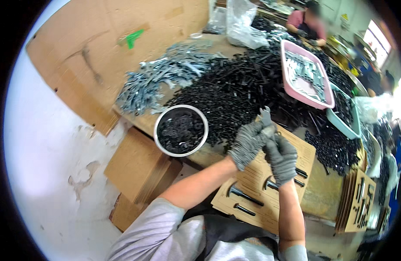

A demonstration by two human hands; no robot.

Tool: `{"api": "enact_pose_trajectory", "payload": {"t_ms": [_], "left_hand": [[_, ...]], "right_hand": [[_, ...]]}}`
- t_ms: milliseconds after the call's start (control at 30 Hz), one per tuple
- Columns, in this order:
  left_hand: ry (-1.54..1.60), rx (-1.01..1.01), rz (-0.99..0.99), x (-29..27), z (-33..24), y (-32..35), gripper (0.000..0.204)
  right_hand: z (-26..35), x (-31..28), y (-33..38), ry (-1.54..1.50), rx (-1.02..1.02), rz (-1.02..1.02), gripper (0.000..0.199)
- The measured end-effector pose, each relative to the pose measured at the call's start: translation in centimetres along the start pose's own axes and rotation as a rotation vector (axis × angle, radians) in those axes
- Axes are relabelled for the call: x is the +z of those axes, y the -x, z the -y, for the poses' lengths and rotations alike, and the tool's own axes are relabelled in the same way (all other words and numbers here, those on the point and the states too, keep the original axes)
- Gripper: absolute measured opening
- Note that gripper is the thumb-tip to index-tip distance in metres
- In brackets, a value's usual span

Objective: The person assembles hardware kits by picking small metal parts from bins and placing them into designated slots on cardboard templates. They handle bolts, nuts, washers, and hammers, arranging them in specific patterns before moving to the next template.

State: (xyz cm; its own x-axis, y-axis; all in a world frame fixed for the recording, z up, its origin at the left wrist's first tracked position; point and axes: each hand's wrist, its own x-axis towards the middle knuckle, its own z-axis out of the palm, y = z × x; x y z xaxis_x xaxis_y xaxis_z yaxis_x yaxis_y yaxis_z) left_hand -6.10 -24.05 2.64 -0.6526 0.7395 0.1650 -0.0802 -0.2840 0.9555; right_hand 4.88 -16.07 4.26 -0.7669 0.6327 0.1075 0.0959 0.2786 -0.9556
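Note:
My left hand, in a grey knit glove, is closed around a small silver metal piece whose notched end sticks up past the fingers. Close against it, my right hand, gloved alike, has its fingers pinched together; what lies between them is hidden. Both hands are above a printed brown cardboard sheet. Black bolt-like parts lie on this sheet, among them a long one with a wide curved head and a shorter one. My right wrist partly covers another wide-headed part.
Left of my hands stands a white-rimmed bowl of small black parts. Heaps of black parts and silver flat pieces cover the table. A pink tray and a teal tray sit right. Another person works far off.

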Motion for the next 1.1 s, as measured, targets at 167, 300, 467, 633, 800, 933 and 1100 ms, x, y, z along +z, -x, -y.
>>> {"api": "enact_pose_trajectory", "payload": {"t_ms": [167, 300, 467, 633, 800, 933, 1100], "left_hand": [[0.257, -0.032, 0.032, -0.5, 0.0, 1.1, 0.033], [0.343, -0.113, -0.028, -0.5, -0.1, 1.9, 0.037], [0.408, -0.181, -0.081, 1.1, 1.7, 1.4, 0.042], [0.392, -0.241, -0.136, 0.9, 1.0, 1.2, 0.042], [0.424, -0.296, -0.078, 0.0, 1.6, 1.6, 0.037], [0.419, -0.355, -0.048, -0.9, 1.6, 1.7, 0.038], [0.330, -0.542, -0.025, -1.4, 1.2, 1.1, 0.044]], "right_hand": [[-0.4, -1.6, 0.4, -0.626, 0.302, 0.168, 0.036], [-1.1, -1.8, 0.3, -0.795, 0.451, 0.239, 0.027], [-2.2, -1.2, 1.1, -0.073, -0.017, -0.178, 0.015], [-2.1, -2.8, 0.8, -0.436, 0.151, -0.222, 0.018], [-2.7, -4.3, 0.7, -0.432, 0.133, -0.187, 0.020], [-1.9, -6.0, 0.7, -0.326, 0.110, -0.142, 0.019], [-0.1, -8.9, 0.6, -0.038, -0.065, 0.119, 0.019]]}}
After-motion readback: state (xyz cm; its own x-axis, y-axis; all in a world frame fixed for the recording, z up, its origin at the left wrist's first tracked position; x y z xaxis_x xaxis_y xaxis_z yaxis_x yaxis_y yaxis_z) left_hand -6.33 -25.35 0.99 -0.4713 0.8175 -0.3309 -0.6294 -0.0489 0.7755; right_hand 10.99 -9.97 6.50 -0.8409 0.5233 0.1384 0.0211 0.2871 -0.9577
